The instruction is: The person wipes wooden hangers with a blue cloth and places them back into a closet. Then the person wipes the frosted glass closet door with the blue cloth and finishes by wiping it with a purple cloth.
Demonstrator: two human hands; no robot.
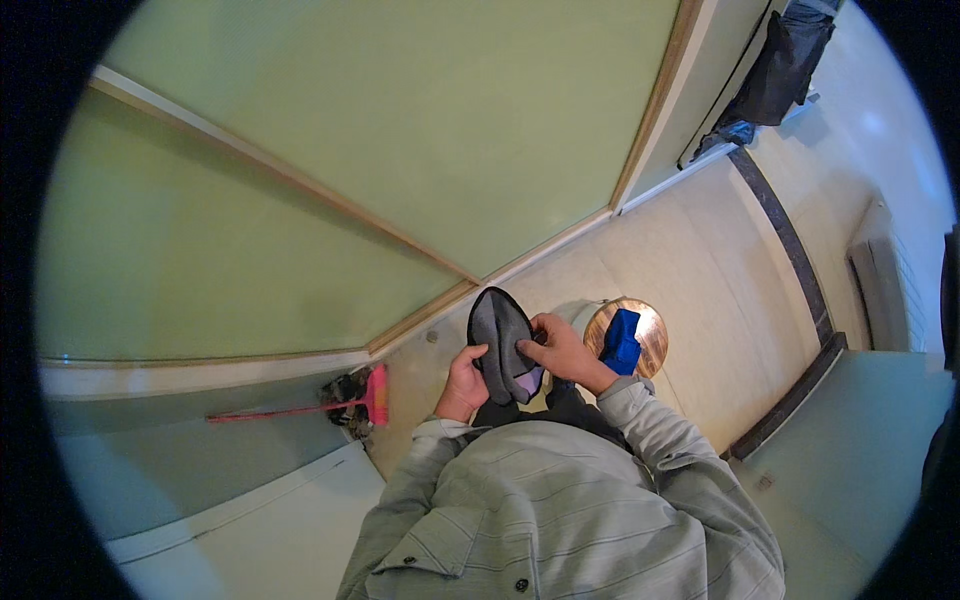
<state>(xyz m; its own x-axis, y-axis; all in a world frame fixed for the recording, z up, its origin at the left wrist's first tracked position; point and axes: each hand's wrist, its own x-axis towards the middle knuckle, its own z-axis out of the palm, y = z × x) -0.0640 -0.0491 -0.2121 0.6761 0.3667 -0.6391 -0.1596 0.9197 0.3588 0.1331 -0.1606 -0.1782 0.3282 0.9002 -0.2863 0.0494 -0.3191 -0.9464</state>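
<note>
In front of my body I hold a grey fabric piece (500, 325) with black edging, a pointed oval shaped somewhat like a slipper. A fold or flap runs down its middle, and a pale purple patch shows at its lower right. My left hand (461, 384) grips its left edge, thumb on top and fingers hidden behind. On the right edge, my right hand (568, 352) pinches the fabric between thumb and fingers. Exactly what kind of item this is, I cannot tell.
Right of my hands is a round wooden stool (654, 342) with a blue bundle (621, 340) on it. A pink broom (376, 395) lies by dark debris at left. Pale green panels (400, 120) stand ahead; a dark strip (785, 235) crosses the floor at right.
</note>
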